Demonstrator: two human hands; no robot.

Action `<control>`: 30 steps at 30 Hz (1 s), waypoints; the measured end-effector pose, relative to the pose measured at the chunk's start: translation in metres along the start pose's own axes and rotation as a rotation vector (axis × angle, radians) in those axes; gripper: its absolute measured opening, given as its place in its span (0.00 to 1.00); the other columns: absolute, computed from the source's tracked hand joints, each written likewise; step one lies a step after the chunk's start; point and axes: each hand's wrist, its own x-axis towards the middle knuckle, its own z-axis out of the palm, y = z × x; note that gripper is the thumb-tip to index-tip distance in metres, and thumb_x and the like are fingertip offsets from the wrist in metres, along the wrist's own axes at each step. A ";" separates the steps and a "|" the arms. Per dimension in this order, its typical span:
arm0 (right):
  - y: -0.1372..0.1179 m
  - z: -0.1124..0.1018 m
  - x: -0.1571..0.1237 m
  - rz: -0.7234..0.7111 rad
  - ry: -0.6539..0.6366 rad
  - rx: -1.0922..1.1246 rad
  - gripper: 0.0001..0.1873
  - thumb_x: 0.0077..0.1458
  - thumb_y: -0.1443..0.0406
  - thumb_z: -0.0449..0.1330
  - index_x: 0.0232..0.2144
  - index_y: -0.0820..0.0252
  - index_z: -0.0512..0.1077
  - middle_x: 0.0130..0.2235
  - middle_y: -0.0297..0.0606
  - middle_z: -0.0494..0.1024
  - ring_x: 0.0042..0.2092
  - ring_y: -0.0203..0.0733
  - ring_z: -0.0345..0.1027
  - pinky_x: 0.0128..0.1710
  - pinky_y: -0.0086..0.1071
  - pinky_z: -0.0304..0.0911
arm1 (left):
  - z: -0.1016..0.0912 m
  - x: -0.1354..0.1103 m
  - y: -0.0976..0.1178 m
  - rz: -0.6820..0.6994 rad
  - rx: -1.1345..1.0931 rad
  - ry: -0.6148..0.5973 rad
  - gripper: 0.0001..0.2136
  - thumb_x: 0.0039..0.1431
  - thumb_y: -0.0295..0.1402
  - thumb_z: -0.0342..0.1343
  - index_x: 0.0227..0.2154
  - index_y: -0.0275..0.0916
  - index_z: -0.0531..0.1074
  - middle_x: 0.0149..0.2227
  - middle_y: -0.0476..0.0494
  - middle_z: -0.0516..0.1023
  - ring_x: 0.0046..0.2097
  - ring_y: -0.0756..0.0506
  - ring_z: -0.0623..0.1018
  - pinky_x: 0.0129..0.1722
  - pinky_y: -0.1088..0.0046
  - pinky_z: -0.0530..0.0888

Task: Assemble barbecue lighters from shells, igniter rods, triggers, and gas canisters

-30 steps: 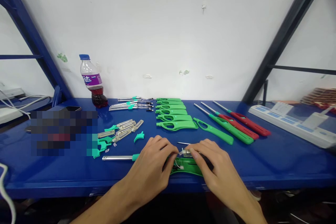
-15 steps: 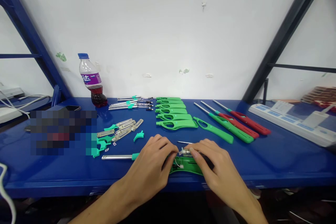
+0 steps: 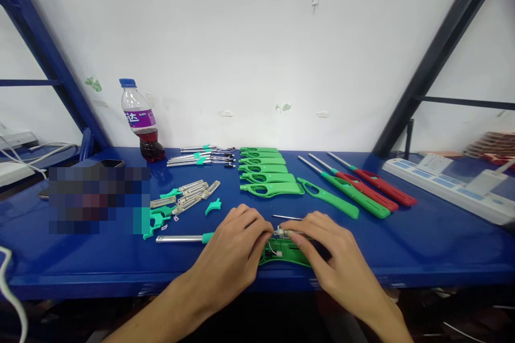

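My left hand (image 3: 233, 249) is closed in a pinch on a small whitish piece (image 3: 276, 232), partly hidden by the fingertips. Against it is the end of a clear fuel tank (image 3: 284, 231), which my right hand (image 3: 336, 249) grips between thumb and fingers. Below both hands lies a green lighter half-shell (image 3: 292, 253), its inside facing up with a white wire in it. A metal lighter tube (image 3: 179, 239) with a teal collar extends left from under my left hand. Just behind my right hand is a thin metal rod (image 3: 286, 217).
Loose clear tanks (image 3: 194, 196) and teal triggers (image 3: 157, 220) lie at left. Metal tubes with wires (image 3: 197, 161) and green shells (image 3: 267, 189) are at the back. Several assembled lighters (image 3: 362, 195) and a power strip (image 3: 446, 187) sit at right. A drink bottle (image 3: 140, 120) stands back left.
The clear tank has shifted slightly and is now lined up close to my left fingertips. Both hands otherwise stay nearly in place; the view has tilted a little.
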 end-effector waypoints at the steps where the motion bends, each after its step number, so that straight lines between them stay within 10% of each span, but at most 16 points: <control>1: 0.000 0.000 0.000 0.000 -0.004 0.008 0.15 0.76 0.63 0.54 0.52 0.48 0.81 0.44 0.37 0.84 0.46 0.46 0.76 0.51 0.43 0.69 | 0.000 0.000 0.000 0.005 0.002 0.005 0.09 0.75 0.23 0.52 0.41 0.38 0.76 0.40 0.43 0.79 0.42 0.41 0.73 0.43 0.63 0.72; 30: 0.007 0.005 -0.001 -0.070 0.041 0.071 0.12 0.75 0.65 0.59 0.53 0.43 0.78 0.44 0.30 0.82 0.46 0.42 0.73 0.50 0.36 0.64 | 0.005 -0.001 -0.007 0.097 0.049 0.109 0.09 0.75 0.22 0.52 0.41 0.37 0.76 0.38 0.44 0.79 0.38 0.43 0.74 0.41 0.64 0.71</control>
